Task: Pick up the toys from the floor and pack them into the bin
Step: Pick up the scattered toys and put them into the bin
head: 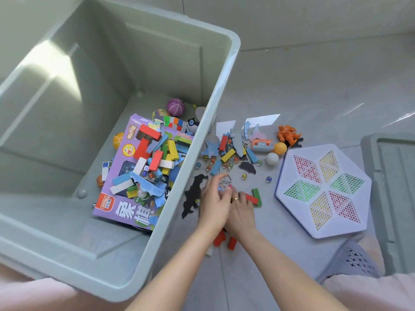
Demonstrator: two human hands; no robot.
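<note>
Nearest to me, a few red wooden blocks (221,238) lie on the pale tiled floor (292,81) under my wrists, not yet collected. Just past them my left hand (213,203) and right hand (241,209) sit side by side, touching, fingers bent down over small pieces on the floor. The left seems to be gathering something near a metal wire triangle puzzle (225,179), but I cannot tell whether either hand has closed on anything. A red and green block pair (254,197) lies at my right fingertips, and a black dinosaur-shaped cutout (193,194) lies just left of the hands.

Further out, the main scatter is untouched: glass marbles (244,176), blue puzzle pieces (211,149), coloured blocks, a white ball (272,158), an orange ball (280,148) and an orange figure (288,134). A white hexagonal plastic game board (323,190) lies to the right.

To the left, the large grey-green plastic bin (202,164) already holds a purple game box (125,191) heaped with blocks, plus a purple ball (176,107). I judge the job roughly half done, with many small pieces left.
</note>
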